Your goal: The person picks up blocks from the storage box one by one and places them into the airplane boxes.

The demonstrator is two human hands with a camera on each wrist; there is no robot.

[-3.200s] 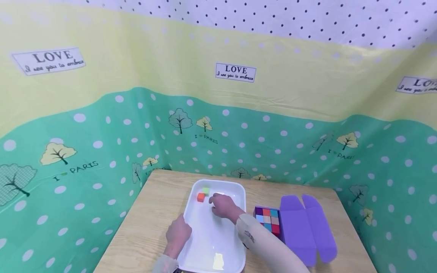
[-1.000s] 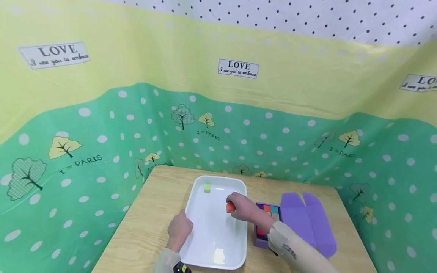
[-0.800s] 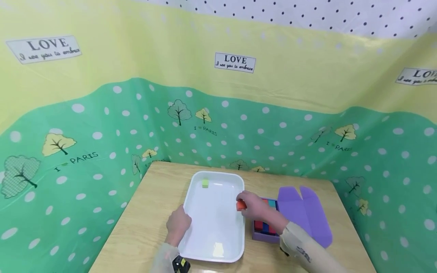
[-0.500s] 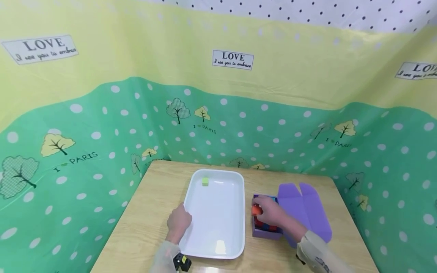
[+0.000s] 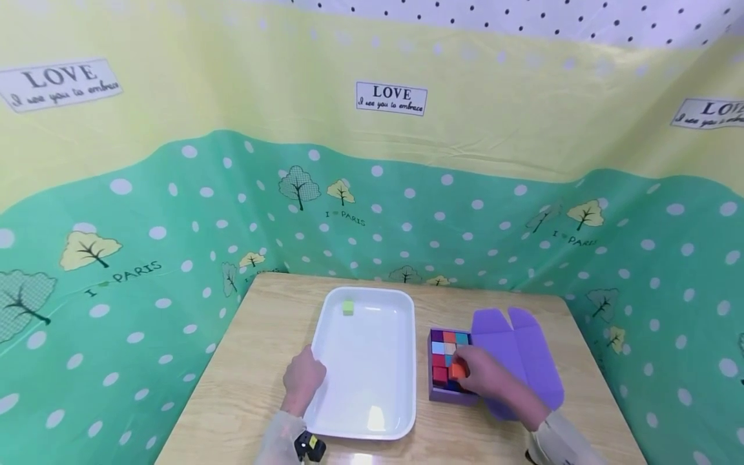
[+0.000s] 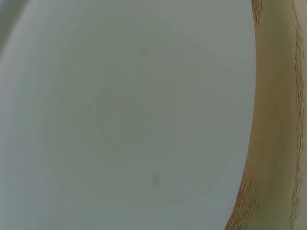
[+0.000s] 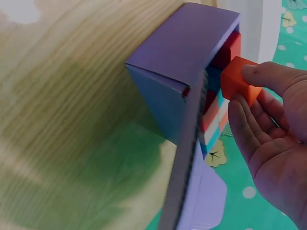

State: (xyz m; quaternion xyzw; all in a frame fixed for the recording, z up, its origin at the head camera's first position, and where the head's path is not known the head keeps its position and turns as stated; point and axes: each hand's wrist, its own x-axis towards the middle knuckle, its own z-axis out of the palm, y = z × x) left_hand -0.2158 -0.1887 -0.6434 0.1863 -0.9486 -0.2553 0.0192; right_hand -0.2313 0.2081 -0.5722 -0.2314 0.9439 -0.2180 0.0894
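My right hand pinches an orange cube between thumb and fingers, over the near part of an open purple box. Coloured cubes fill that box in rows, among them a red cube just left of the orange one. At the left rim of a white tray, my left hand grips the edge with curled fingers. A lone light green cube sits in the tray's far left corner. The tray's pale surface takes up most of the left wrist view, and no fingers show there.
The box's purple lid lies folded back to the right, its flaps spread. Everything stands on a wooden table. A patterned green and yellow curtain closes in the back and sides.
The orange cube, lying beside the green one in the tray earlier, was picked up by my right hand and carried right over the box. My left hand keeps to the tray's rim.
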